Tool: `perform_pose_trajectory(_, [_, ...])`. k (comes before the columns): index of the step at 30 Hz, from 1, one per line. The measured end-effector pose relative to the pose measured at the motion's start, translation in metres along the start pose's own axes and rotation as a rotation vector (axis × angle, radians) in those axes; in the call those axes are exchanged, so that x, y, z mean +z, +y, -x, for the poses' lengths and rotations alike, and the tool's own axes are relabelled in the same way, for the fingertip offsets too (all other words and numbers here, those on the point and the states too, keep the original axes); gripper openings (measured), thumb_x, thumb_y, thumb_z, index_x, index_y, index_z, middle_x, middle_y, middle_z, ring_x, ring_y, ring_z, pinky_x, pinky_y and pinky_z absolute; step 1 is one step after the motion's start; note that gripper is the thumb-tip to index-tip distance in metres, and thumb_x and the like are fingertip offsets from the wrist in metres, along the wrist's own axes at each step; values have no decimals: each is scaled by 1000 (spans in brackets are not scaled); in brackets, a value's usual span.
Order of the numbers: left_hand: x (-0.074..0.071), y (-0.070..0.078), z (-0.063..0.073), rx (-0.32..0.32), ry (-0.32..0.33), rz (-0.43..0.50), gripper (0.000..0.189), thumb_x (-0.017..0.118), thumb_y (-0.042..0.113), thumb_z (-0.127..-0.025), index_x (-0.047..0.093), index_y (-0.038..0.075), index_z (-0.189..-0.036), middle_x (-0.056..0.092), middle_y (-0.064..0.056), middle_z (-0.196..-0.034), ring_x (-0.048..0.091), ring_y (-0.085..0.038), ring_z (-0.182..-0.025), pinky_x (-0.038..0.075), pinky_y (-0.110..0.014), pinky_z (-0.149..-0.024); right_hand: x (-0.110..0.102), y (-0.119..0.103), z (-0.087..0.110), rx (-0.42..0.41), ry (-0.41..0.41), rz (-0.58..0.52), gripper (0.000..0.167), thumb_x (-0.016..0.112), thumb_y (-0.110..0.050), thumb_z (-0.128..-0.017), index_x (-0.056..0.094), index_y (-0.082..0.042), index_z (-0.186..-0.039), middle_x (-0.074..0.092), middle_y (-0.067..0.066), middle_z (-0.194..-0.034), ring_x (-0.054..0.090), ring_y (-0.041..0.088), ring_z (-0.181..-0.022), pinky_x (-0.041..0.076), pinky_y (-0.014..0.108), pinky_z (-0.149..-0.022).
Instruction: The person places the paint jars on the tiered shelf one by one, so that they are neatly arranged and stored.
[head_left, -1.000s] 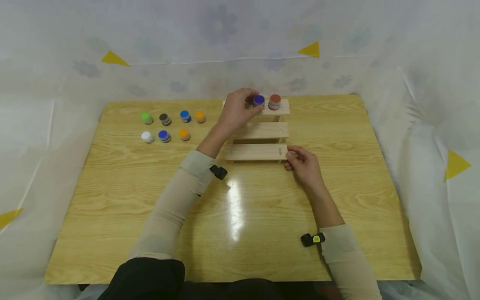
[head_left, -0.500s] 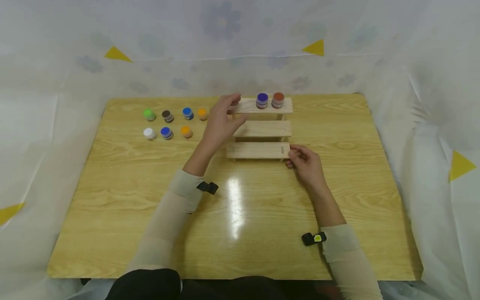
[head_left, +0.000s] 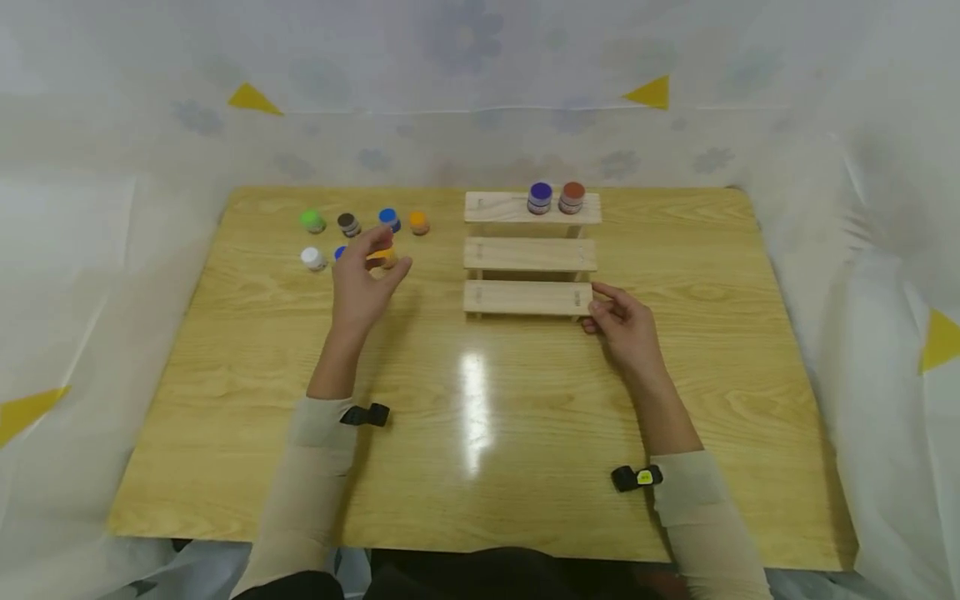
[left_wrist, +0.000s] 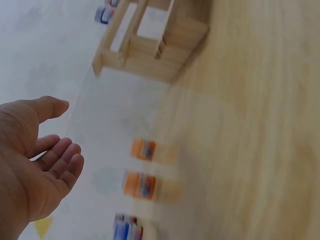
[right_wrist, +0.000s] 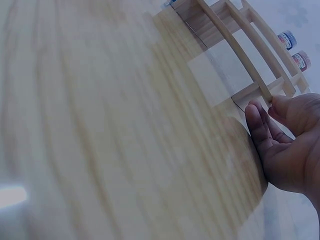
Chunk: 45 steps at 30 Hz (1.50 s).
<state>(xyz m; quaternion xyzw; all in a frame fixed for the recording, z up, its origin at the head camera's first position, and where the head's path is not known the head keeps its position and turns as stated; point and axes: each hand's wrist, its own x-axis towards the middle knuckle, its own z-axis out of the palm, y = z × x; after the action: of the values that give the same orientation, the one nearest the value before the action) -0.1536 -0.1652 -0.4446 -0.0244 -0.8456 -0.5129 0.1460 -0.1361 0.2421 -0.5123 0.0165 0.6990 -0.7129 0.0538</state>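
Note:
My left hand [head_left: 360, 287] is empty, its thumb and fingers spread apart, above the front row of small paint jars. Beneath its fingers, a blue-lidded jar [head_left: 340, 252] and an orange jar [head_left: 387, 258] are partly covered. A white jar [head_left: 312, 259] stands just left of them. With thumb and curled fingers my right hand [head_left: 628, 333] grips the right end of the lowest step of a three-step wooden rack [head_left: 528, 254]. On the rack's top step, toward the right, a purple-lidded jar [head_left: 540, 200] and a reddish-brown-lidded jar [head_left: 572, 200] stand side by side.
Behind the left hand is a back row: a green jar [head_left: 312, 221], a black-lidded jar [head_left: 348, 224], a blue jar [head_left: 388, 219] and an orange-lidded jar [head_left: 418, 222]. A wood-grain table [head_left: 525, 417] carries everything. White sheeting [head_left: 480, 75] hangs behind and at both sides.
My left hand has let go of the purple-lidded jar on the top step and moved left, over the front jars. The right hand keeps its grip on the rack.

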Motion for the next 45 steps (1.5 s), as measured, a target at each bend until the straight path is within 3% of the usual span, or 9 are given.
perform_pose_trajectory(6, [-19,-27,12,-95,19,-34,56,80,12,-96,59,2,-146,63,-21,-138,60,-30,-129,53,-48,-107,-1,-1,2,13,11,6,49,68,-11,-104,56,2,-149,74,4,-104,75,15,-83,63,25,-78])
perform_pose_trajectory(11, [-35,-49,14,-158,66,18,54,79,11,-96,59,-1,-145,63,-21,-138,60,-32,-130,53,-45,-106,-1,-1,3,13,17,-11,49,68,-10,-104,55,4,-149,74,4,-102,75,14,-82,63,25,-78])
perform_pose_trajectory(24, [-80,-82,-9,-319,198,-49,57,75,9,-98,53,0,-150,58,-14,-147,56,-21,-135,51,-31,-108,-3,-1,4,19,14,2,49,68,-11,-104,56,2,-150,74,5,-101,75,15,-83,63,26,-80])
perform_pose_trajectory(27, [-84,-87,-14,-362,196,-72,59,74,6,-98,51,1,-153,55,-13,-151,54,-21,-138,49,-32,-111,-2,0,4,25,12,7,49,68,-11,-104,56,1,-150,74,5,-102,76,15,-84,63,26,-80])
perform_pose_trajectory(33, [-85,-98,-27,-385,152,-123,61,73,6,-99,49,1,-155,54,-17,-153,52,-26,-142,48,-33,-113,-1,-1,3,23,17,7,49,69,-11,-104,56,2,-150,74,5,-101,75,14,-83,63,26,-79])
perform_pose_trajectory(38, [-85,-105,-30,-427,121,-155,55,69,9,-102,51,1,-153,57,-20,-151,55,-31,-139,48,-36,-114,0,0,2,32,13,-10,50,69,-10,-103,55,3,-150,74,5,-102,76,15,-83,63,27,-80])
perform_pose_trajectory(45, [-86,-107,-26,-395,138,-178,48,71,9,-101,58,1,-147,62,-23,-144,60,-33,-134,51,-39,-112,1,-2,0,35,17,2,49,70,-12,-103,57,1,-149,74,5,-104,75,16,-84,63,26,-80])
